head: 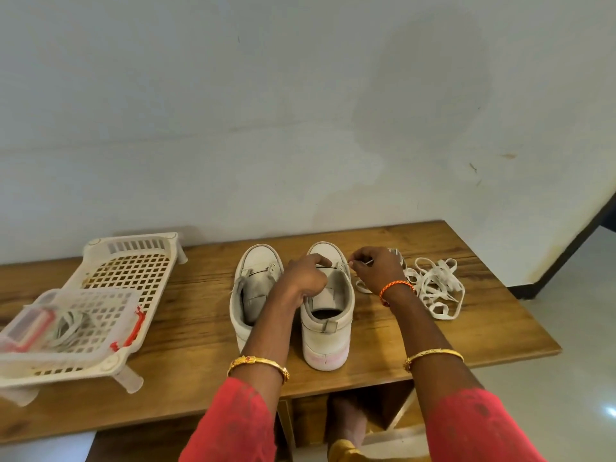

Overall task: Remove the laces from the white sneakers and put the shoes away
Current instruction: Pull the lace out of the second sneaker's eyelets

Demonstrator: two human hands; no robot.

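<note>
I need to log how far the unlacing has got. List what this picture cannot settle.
- Head view: the eyelets of the right sneaker are covered by the left hand and right hand, so any lace left in them is hidden.
- The lace end pinched by the right hand is too thin to trace.
- The clear box is cut off by the left edge; its contents are blurred.

- Two sneakers side by side mid-table (pixel 466 328): left sneaker (pixel 248 295), right sneaker (pixel 328 315), toes toward far wall.
- Loose laces (pixel 433 288) heaped right of right sneaker.
- Rack (pixel 126 271) on table's left end; small basket (pixel 66 315) on its near part.
</note>
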